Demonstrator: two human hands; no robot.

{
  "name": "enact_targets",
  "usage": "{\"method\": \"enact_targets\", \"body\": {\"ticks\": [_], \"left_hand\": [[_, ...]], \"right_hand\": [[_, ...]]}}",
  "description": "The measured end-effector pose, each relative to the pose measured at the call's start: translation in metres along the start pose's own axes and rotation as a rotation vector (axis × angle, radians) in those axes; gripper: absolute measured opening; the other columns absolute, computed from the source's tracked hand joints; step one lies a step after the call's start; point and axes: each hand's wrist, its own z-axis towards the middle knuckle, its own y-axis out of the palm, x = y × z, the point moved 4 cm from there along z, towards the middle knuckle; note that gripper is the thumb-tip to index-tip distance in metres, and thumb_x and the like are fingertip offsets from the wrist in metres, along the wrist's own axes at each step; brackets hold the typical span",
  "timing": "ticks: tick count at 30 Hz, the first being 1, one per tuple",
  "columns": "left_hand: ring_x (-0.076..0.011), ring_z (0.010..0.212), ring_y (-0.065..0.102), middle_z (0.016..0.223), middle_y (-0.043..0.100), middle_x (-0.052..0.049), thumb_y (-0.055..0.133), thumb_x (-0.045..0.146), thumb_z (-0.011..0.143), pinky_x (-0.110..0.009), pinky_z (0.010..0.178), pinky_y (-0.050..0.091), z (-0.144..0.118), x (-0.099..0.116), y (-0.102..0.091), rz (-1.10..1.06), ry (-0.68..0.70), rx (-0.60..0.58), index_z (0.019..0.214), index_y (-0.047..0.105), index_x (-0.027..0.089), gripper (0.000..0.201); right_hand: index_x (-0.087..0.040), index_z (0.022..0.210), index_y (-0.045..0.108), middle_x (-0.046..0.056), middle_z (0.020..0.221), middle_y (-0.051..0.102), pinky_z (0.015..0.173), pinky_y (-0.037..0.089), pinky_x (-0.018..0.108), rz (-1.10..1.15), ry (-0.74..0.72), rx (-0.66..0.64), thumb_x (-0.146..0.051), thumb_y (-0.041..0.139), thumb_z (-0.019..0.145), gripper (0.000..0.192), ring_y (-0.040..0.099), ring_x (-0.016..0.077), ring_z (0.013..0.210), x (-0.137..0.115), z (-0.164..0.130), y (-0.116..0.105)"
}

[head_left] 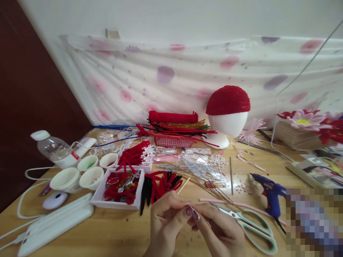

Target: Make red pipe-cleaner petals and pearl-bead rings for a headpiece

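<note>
My left hand [166,218] and my right hand [223,225] meet low in the middle, thumb tips side by side. Both are closed in a pinch; whatever tiny thing lies between the fingertips is too small and hidden to name. Right beside my right hand lie scissors [258,228] with pale green handles. A pink pipe cleaner [241,204] stretches behind it. Beyond my left hand are red and black pipe-cleaner pieces [163,184] and a white box [118,204] of red pieces and silver and gold trimmings.
At the right stands a blue glue gun [272,192]. A white foam head [227,125] wears a red cap [229,100], next to a red basket [174,141] of pipe cleaners. Left are paper cups [65,180], a plastic bottle [55,148] and a white power bank-like slab [57,225] with cables.
</note>
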Motion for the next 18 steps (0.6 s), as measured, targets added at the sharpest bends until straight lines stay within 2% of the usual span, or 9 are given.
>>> {"method": "enact_targets", "body": {"ticks": [6,9,11,15,18], "left_hand": [[-0.0128,0.06,0.056,0.062,0.055,0.002,0.08,0.046,0.078,-0.024,0.059,0.05,-0.01,-0.013,0.008,0.029,-0.037,0.282,0.063,0.071,0.019,0.032],[-0.013,0.059,0.056,0.062,0.057,0.001,0.074,0.051,0.082,-0.022,0.056,0.048,-0.011,-0.014,0.005,0.109,-0.059,0.331,0.065,0.07,0.02,0.036],[-0.0133,0.062,0.058,0.067,0.059,0.0,0.068,0.046,0.089,-0.021,0.056,0.048,-0.006,-0.008,0.001,0.23,-0.021,0.241,0.075,0.073,0.02,0.029],[-0.0135,0.07,0.062,0.081,0.062,-0.003,0.066,0.024,0.091,-0.021,0.065,0.05,0.01,0.02,-0.009,0.598,0.204,-0.137,0.088,0.076,0.019,0.011],[-0.0154,0.08,0.066,0.09,0.066,-0.006,0.062,0.01,0.091,-0.023,0.072,0.052,0.019,0.04,-0.012,0.837,0.24,-0.362,0.094,0.075,0.016,0.014]], "right_hand": [[-0.027,0.095,0.081,0.003,0.068,0.073,0.051,0.055,0.018,-0.057,-0.045,-0.082,-0.021,0.069,0.09,0.014,0.068,0.0153,0.056,0.008,-0.002,0.003],[-0.027,0.095,0.078,0.001,0.068,0.072,0.05,0.054,0.018,-0.061,-0.031,-0.079,-0.022,0.067,0.092,0.012,0.067,0.0145,0.055,0.012,0.0,0.002],[-0.026,0.096,0.075,0.001,0.072,0.073,0.053,0.054,0.019,-0.133,-0.069,-0.153,-0.02,0.064,0.093,0.013,0.068,0.0147,0.058,0.01,0.004,-0.002],[-0.024,0.097,0.07,0.0,0.073,0.072,0.058,0.05,0.02,-0.413,-0.23,-0.437,-0.011,0.061,0.093,0.016,0.067,0.0139,0.062,-0.001,0.016,-0.009],[-0.024,0.101,0.067,0.0,0.075,0.07,0.059,0.048,0.021,-0.513,-0.277,-0.542,-0.011,0.055,0.096,0.019,0.067,0.0143,0.065,-0.008,0.022,-0.011]]}}
